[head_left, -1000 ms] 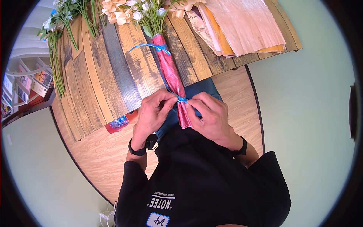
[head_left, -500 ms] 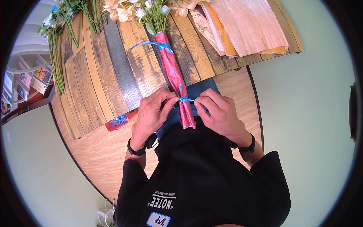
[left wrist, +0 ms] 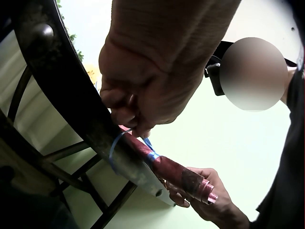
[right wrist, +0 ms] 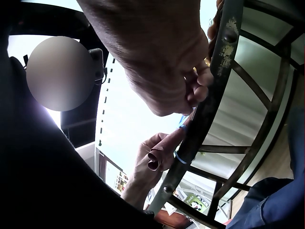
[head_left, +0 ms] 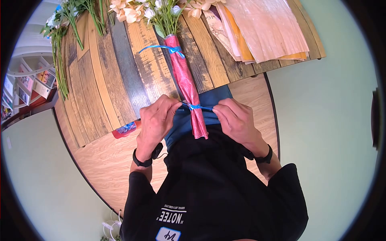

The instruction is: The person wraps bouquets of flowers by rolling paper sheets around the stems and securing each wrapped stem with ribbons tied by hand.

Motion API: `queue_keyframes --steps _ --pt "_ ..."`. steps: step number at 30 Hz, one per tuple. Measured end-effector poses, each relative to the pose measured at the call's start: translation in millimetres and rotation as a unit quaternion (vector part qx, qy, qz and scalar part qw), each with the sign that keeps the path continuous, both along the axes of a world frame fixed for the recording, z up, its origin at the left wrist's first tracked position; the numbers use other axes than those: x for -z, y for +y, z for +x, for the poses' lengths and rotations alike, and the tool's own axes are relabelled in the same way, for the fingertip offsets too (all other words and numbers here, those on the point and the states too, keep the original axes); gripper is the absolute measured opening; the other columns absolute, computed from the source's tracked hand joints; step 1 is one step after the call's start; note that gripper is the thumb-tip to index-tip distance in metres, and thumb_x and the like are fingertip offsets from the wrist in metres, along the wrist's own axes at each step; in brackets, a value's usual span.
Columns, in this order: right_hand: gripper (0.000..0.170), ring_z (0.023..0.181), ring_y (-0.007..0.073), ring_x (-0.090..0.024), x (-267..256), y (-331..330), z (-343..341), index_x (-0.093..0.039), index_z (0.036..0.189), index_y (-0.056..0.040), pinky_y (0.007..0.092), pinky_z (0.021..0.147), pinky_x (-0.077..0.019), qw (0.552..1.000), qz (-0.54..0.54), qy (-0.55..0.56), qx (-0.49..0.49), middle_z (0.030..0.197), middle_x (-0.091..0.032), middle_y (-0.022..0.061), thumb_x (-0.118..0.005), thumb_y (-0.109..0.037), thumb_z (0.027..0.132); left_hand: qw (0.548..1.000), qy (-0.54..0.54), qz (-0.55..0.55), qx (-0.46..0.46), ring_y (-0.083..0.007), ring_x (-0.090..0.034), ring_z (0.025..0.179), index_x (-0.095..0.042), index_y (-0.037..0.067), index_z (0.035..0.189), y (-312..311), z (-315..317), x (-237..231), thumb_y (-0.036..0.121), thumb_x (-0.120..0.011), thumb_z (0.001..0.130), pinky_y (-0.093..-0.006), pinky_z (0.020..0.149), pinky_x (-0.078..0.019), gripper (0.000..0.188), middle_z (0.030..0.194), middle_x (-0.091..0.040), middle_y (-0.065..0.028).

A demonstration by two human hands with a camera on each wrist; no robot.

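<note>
While my left hand (head_left: 155, 124) sits at 8 o'clock, its thumb and index fingertip pinch one end of a narrow, glossy blue ribbon (head_left: 196, 107). Clock centre is this ribbon's tie; 12 o'clock points away from my body. My right hand (head_left: 238, 124) sits at 4 o'clock and pinches the opposite end between thumb and fingertips. Both ends extend straight outward, and the ribbon encircles the lower section of a long, slender bundle wrapped in shiny pink sheeting (head_left: 184, 76). The bundle's lower end points to 6 o'clock, beyond the edge of the wood-plank table (head_left: 108, 76); its upper section lies over the tabletop. Between 11 and 12 o'clock, a second blue ribbon (head_left: 175, 50) encircles the wrap, its loose tail running toward 9 o'clock. White flowers with thin green stems (head_left: 165, 20) emerge above it. At 1 o'clock lies a stack of pale pink and orange wrapping sheets (head_left: 261, 32). Long, bare green stems (head_left: 60, 76) rest between 9 and 10 o'clock.
</note>
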State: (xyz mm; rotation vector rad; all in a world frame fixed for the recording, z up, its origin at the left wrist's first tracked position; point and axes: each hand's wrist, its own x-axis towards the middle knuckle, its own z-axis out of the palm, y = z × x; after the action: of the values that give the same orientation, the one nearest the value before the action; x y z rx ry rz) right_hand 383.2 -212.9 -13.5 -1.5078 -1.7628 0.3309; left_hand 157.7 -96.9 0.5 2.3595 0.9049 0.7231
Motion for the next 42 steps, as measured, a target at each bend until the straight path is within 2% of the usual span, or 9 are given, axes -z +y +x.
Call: queue_keyframes --steps 18,27,30,32,34,36,38,40,42 --pt "0.022 0.059 0.0197 -0.058 -12.3 6.7 -3.4 -0.070 0.097 -0.0012 0.0321 0.054 -0.0461 0.973 -0.144 0.172 0.062 0.082 -0.063 0.0075 -0.076 -0.022 0.090 0.989 0.037 -0.126 -0.072 -0.0215 -0.064 0.057 -0.071 0.002 0.102 -31.0 -22.7 15.8 0.012 -0.073 0.091 -0.0324 0.053 -0.0486 0.016 0.075 -0.069 -0.0108" --pt "0.031 0.056 0.0103 -0.048 -6.8 26.7 -18.7 -0.071 0.092 0.0044 0.0295 0.051 -0.0355 0.951 -0.193 0.241 0.009 0.064 -0.055 0.0047 -0.072 -0.026 0.095 0.862 -0.141 -0.468 -0.133 -0.0050 -0.050 0.054 -0.071 0.001 0.113 -46.1 7.4 29.6 0.016 -0.063 0.101 -0.0237 0.049 -0.0406 0.020 0.064 -0.056 0.0010" --pt "0.055 0.053 0.0340 -0.058 -3.1 34.3 -19.1 -0.065 0.074 0.0050 0.0404 0.052 -0.0435 0.940 -0.287 0.181 0.017 0.059 -0.060 0.0173 -0.070 -0.047 0.093 0.884 -0.140 -0.429 -0.119 -0.0029 -0.048 0.055 -0.070 0.000 0.110 -53.8 14.5 33.0 0.014 -0.061 0.102 -0.0242 0.049 -0.0393 0.018 0.065 -0.056 0.0013" --pt "0.054 0.046 0.0152 -0.047 -9.3 41.4 -22.4 -0.065 0.075 0.0058 0.0349 0.047 -0.0381 0.955 -0.262 0.138 0.011 0.051 -0.048 0.0117 -0.070 -0.044 0.094 0.904 -0.123 -0.394 -0.109 -0.0139 -0.056 0.053 -0.067 -0.003 0.103 -56.9 16.3 35.3 0.010 -0.061 0.100 -0.0297 0.051 -0.0427 0.015 0.066 -0.061 -0.0063" --pt "0.068 0.057 0.0403 -0.063 -12.5 45.2 -29.6 -0.060 0.066 0.0044 0.0459 0.053 -0.0439 0.957 -0.270 0.104 0.016 0.058 -0.057 0.0228 -0.065 -0.059 0.091 0.962 -0.075 -0.244 -0.101 -0.0338 -0.063 0.061 -0.065 -0.004 0.098 -61.9 20.8 32.9 0.006 -0.062 0.097 -0.0376 0.056 -0.0470 0.011 0.075 -0.065 -0.0176" --pt "0.066 0.057 0.0396 -0.062 -11.6 46.0 -34.7 -0.061 0.067 0.0040 0.0452 0.054 -0.0456 0.959 -0.269 0.088 0.020 0.058 -0.057 0.0228 -0.065 -0.058 0.092 0.969 -0.061 -0.214 -0.107 -0.0448 -0.063 0.075 -0.065 -0.003 0.097 -62.9 23.7 24.9 0.004 -0.063 0.093 -0.0440 0.062 -0.0495 0.008 0.084 -0.065 -0.0235" --pt "0.065 0.057 0.0397 -0.061 -9.5 43.0 -39.1 -0.062 0.068 0.0049 0.0447 0.056 -0.0478 0.944 -0.265 0.191 0.034 0.056 -0.056 0.0225 -0.066 -0.056 0.092 0.991 -0.060 -0.087 -0.086 -0.0240 -0.060 0.060 -0.065 -0.004 0.096 -62.0 25.4 18.7 0.003 -0.062 0.096 -0.0365 0.058 -0.0469 0.008 0.073 -0.062 -0.0152" --pt "0.055 0.053 0.0305 -0.062 0.9 39.1 -44.4 -0.063 0.072 0.0038 0.0392 0.054 -0.0492 0.948 -0.245 0.200 0.033 0.056 -0.059 0.0157 -0.066 -0.046 0.096 0.990 -0.051 -0.111 -0.076 -0.0399 -0.066 0.076 -0.068 -0.001 0.101 -59.6 19.8 9.7 0.003 -0.064 0.092 -0.0429 0.065 -0.0525 0.011 0.085 -0.067 -0.0205" --pt "0.042 0.050 0.0185 -0.061 7.5 34.1 -53.2 -0.065 0.080 0.0012 0.0323 0.048 -0.0473 0.833 -0.251 0.493 0.018 0.062 -0.063 0.0080 -0.064 -0.036 0.100 0.985 -0.083 -0.151 -0.031 -0.0349 -0.069 0.075 -0.069 -0.001 0.100 -50.6 11.1 3.4 0.005 -0.066 0.093 -0.0401 0.066 -0.0539 0.010 0.086 -0.069 -0.0181"
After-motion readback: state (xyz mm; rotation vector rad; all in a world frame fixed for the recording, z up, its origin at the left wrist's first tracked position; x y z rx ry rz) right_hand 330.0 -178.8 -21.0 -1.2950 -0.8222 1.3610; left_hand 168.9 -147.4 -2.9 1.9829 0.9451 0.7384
